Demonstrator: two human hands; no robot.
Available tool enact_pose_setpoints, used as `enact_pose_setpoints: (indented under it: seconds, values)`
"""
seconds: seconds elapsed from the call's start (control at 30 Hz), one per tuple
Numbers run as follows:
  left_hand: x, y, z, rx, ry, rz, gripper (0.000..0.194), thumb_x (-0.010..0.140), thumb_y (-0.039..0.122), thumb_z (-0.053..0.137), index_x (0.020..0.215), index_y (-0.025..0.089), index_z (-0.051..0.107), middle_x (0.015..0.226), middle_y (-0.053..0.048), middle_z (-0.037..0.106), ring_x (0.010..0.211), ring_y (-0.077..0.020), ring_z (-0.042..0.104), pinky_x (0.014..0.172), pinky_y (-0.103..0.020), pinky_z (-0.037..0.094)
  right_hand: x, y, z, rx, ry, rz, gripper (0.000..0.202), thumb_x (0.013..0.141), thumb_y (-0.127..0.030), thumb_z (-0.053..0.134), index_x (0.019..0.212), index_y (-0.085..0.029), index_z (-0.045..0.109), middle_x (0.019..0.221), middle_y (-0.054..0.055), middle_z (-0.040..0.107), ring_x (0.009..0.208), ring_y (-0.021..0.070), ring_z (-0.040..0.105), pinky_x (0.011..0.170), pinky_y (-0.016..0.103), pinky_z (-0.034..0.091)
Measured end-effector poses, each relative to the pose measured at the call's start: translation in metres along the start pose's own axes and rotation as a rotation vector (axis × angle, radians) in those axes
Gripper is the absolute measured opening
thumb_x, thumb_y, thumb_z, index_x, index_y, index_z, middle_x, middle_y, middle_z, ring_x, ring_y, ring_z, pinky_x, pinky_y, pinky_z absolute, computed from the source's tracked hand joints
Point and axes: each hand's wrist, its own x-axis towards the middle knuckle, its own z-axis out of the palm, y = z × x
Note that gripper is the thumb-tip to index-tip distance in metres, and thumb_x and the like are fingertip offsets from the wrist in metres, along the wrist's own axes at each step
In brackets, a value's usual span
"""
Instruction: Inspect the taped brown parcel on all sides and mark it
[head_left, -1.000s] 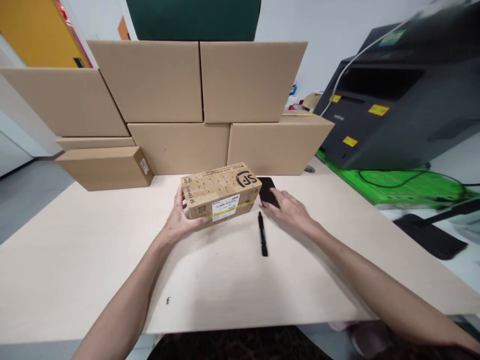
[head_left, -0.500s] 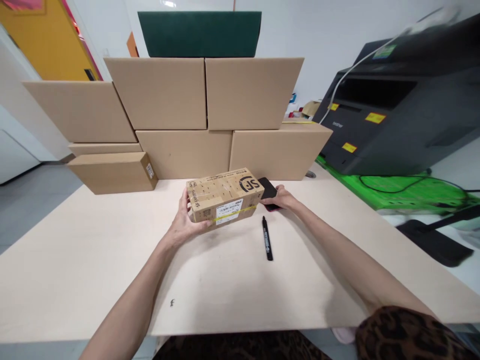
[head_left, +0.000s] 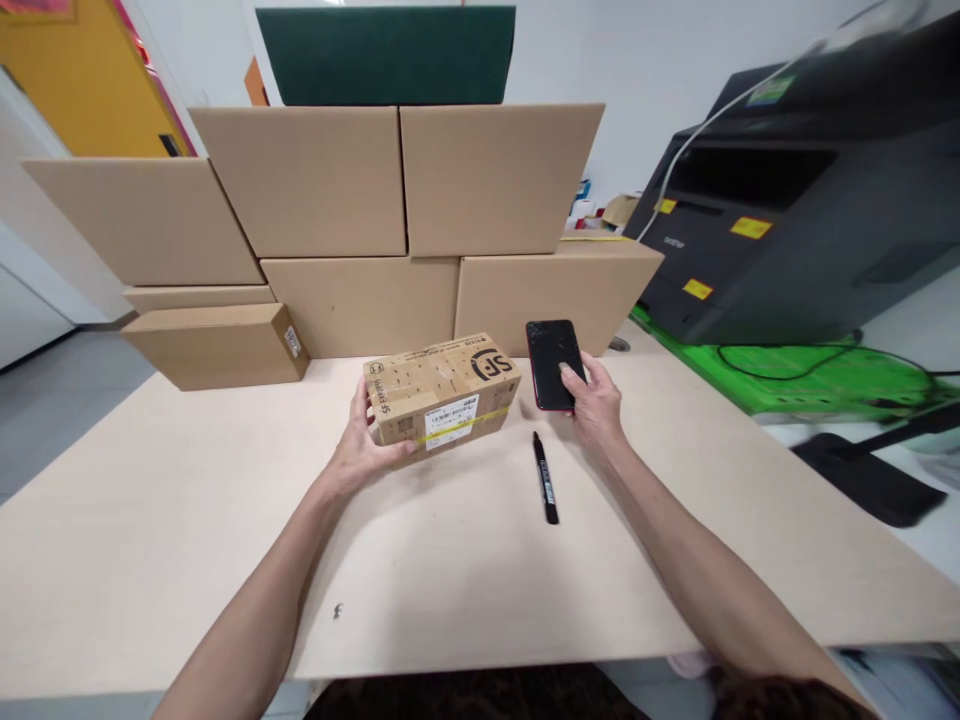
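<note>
My left hand (head_left: 364,445) grips the left end of a small SF Express cardboard box (head_left: 442,390), thumb on the front and fingers behind the end. The box is slightly tilted over the table and bears a white label and a yellow strip. To its right, my right hand (head_left: 596,405) holds a black smartphone (head_left: 553,360) with a reddish edge, thumb across the screen side. The phone is raised, its dark face toward me. Below it a black marker pen (head_left: 546,480) lies on the table, apart from both hands.
Stacked brown cartons (head_left: 360,305) line the back of the table (head_left: 435,600), topped by a dark green box (head_left: 386,55). A flat carton (head_left: 206,345) stands at back left. At right, a dark printer (head_left: 750,220) sits over a bright green surface (head_left: 795,385) with a black cable.
My right hand has lifted the phone off the table and tipped it up. My left hand keeps its grip on the box. The view has shifted slightly.
</note>
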Motion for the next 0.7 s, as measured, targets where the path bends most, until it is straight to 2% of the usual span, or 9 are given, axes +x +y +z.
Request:
enact_pose_setpoints:
  seconds: [0.1, 0.23, 0.47, 0.7]
  values:
    - [0.001, 0.0, -0.001, 0.008, -0.009, 0.009, 0.144, 0.063, 0.058, 0.1, 0.174, 0.025, 0.015, 0.168, -0.024, 0.048, 0.156, -0.0464, 0.048, 0.131, -0.071, 0.036, -0.018, -0.017, 0.005, 0.17, -0.026, 0.009, 0.085, 0.057, -0.061, 0.097, 0.129, -0.024, 0.071, 0.108, 0.004, 0.078, 0.065, 0.0137, 0.067, 0.048, 0.025, 0.056]
    - [0.003, -0.001, -0.003, 0.007, -0.013, 0.024, 0.14, 0.064, 0.056, 0.099, 0.174, 0.027, 0.018, 0.169, -0.022, 0.047, 0.158, -0.0464, 0.046, 0.132, -0.07, 0.034, -0.039, -0.039, 0.014, 0.309, -0.104, 0.038, 0.08, 0.057, -0.048, 0.103, 0.129, -0.027, 0.074, 0.108, 0.002, 0.081, 0.067, 0.0135, 0.072, 0.049, 0.023, 0.059]
    - [-0.001, 0.001, -0.001, -0.054, -0.052, 0.004, 0.142, 0.067, 0.055, 0.099, 0.175, 0.028, 0.011, 0.171, -0.022, 0.043, 0.159, -0.045, 0.044, 0.131, -0.071, 0.035, -0.063, -0.066, 0.018, 0.34, -0.226, 0.056, 0.073, 0.064, -0.045, 0.102, 0.13, -0.032, 0.074, 0.107, -0.001, 0.083, 0.074, 0.0153, 0.078, 0.062, 0.026, 0.068]
    - [-0.003, -0.001, -0.001, -0.054, -0.069, 0.017, 0.144, 0.067, 0.052, 0.1, 0.176, 0.03, 0.008, 0.172, -0.022, 0.041, 0.156, -0.0484, 0.046, 0.129, -0.077, 0.034, -0.086, -0.08, 0.028, 0.394, -0.3, 0.167, 0.068, 0.06, -0.04, 0.105, 0.121, -0.031, 0.077, 0.095, -0.003, 0.084, 0.065, 0.0126, 0.075, 0.057, 0.022, 0.066]
